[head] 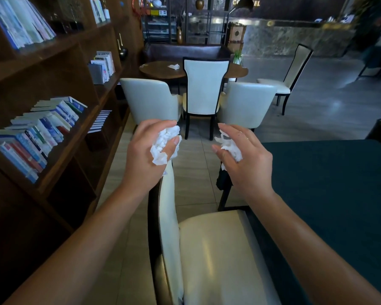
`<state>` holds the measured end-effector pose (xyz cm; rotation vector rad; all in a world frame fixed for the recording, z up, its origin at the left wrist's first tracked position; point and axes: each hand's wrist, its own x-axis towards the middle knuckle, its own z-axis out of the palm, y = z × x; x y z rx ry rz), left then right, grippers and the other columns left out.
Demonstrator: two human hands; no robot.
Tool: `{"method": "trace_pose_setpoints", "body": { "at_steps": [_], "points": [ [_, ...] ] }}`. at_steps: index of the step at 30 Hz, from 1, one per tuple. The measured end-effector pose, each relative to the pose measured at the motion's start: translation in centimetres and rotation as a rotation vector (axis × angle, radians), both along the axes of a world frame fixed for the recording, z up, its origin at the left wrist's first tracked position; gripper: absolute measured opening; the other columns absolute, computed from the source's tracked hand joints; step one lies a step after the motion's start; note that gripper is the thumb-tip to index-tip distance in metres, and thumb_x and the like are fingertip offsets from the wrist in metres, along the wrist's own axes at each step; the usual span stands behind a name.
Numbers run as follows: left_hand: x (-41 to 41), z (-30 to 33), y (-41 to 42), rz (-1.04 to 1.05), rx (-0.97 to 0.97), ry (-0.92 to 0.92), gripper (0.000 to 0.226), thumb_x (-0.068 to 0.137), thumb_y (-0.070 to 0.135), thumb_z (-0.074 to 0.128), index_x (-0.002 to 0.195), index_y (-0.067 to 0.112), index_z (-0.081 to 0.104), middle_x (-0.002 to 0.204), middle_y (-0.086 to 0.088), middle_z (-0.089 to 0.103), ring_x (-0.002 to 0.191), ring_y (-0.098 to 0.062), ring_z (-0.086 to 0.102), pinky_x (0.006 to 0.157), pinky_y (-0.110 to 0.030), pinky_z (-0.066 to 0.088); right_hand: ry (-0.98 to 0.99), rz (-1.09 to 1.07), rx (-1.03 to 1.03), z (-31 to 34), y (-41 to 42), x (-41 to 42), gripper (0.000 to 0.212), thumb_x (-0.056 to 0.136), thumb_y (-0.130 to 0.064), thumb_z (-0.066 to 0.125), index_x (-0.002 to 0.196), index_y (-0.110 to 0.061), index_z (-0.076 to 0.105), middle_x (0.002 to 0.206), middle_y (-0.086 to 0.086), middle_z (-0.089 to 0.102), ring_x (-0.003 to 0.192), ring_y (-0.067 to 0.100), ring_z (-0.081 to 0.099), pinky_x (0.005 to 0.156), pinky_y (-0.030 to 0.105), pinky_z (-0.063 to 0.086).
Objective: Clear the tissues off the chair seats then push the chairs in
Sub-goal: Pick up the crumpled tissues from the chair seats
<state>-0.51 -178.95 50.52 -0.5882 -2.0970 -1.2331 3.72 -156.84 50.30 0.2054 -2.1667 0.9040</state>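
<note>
Above the near chair (218, 256), whose cream seat lies bare beneath our arms and sits partly out from the dark green surface (330, 194) on the right, we hold both hands up with tissue in each. Our left hand (147, 150) curls its fingers (175, 140) round a crumpled tissue (163, 148), bunched against the palm and poking out toward the thumb side. Our right hand (244, 155) grips a second crumpled tissue (231, 149) more loosely, its fingers half bent with the paper showing between thumb and palm. We judge the clearing step done for this seat, so the next move calls for getting rid of both wads and freeing a hand to push the chair in under the surface. Farther off, three pale chairs (204, 84) stand around a round wooden surface (163, 70) with another tissue (173, 66) lying on top. A fourth chair (293, 69) stands apart at the far right, and a bookshelf (53, 102) runs along the left.
</note>
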Motion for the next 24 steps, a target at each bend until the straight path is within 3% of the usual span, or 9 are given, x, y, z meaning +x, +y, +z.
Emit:
{"method": "trace_pose_setpoints", "body": {
  "at_steps": [4, 9, 14, 18, 24],
  "points": [
    [-3.3, -0.4, -4.4, -0.071, -0.017, -0.011, 0.025, 0.098, 0.023, 0.070, 0.123, 0.022, 0.067, 0.122, -0.001, 0.057, 0.111, 0.012, 0.051, 0.093, -0.003, 0.039, -0.026, -0.076, 0.005, -0.3, -4.1, -1.9, 0.042, 0.095, -0.037, 0.072, 0.134, -0.023, 0.068, 0.131, -0.003, 0.067, 0.112, -0.001, 0.058, 0.092, 0.001, 0.041],
    [-7.3, -0.1, -10.4, -0.124, 0.002, -0.042, 0.026, 0.098, 0.021, 0.070, 0.123, 0.013, 0.070, 0.124, -0.006, 0.058, 0.112, 0.006, 0.052, 0.095, -0.005, 0.038, -0.024, -0.228, -0.040, -0.1, -10.2, -3.3, 0.040, 0.095, -0.029, 0.075, 0.134, -0.021, 0.067, 0.129, -0.006, 0.066, 0.112, -0.005, 0.054, 0.090, -0.001, 0.039],
    [-10.9, 0.9, -14.1, -0.218, -0.010, 0.003, 0.022, 0.097, 0.016, 0.071, 0.119, 0.011, 0.071, 0.122, -0.007, 0.059, 0.110, 0.014, 0.050, 0.095, -0.001, 0.034, 0.005, -0.386, -0.015, 0.5, -14.1, -3.4, 0.041, 0.095, -0.027, 0.075, 0.134, -0.019, 0.067, 0.126, -0.005, 0.068, 0.111, -0.007, 0.053, 0.088, -0.002, 0.037],
    [-13.8, 1.0, -14.2, -0.307, 0.027, 0.012, 0.022, 0.097, 0.017, 0.070, 0.118, 0.009, 0.071, 0.121, -0.012, 0.060, 0.112, -0.012, 0.057, 0.099, -0.012, 0.039, 0.005, -0.442, 0.012, 0.8, -15.5, -4.1, 0.041, 0.093, -0.029, 0.076, 0.131, -0.018, 0.068, 0.126, -0.004, 0.068, 0.110, -0.007, 0.053, 0.088, -0.002, 0.037],
    [-17.4, 0.4, -13.4, -0.340, 0.034, 0.034, 0.022, 0.097, 0.013, 0.070, 0.119, 0.009, 0.071, 0.123, -0.010, 0.059, 0.114, -0.013, 0.056, 0.100, -0.011, 0.038, -0.024, -0.459, 0.002, -0.1, -16.2, -7.5, 0.041, 0.093, -0.029, 0.077, 0.132, -0.018, 0.068, 0.127, -0.005, 0.068, 0.111, -0.007, 0.054, 0.090, -0.001, 0.038]
  ]
}}
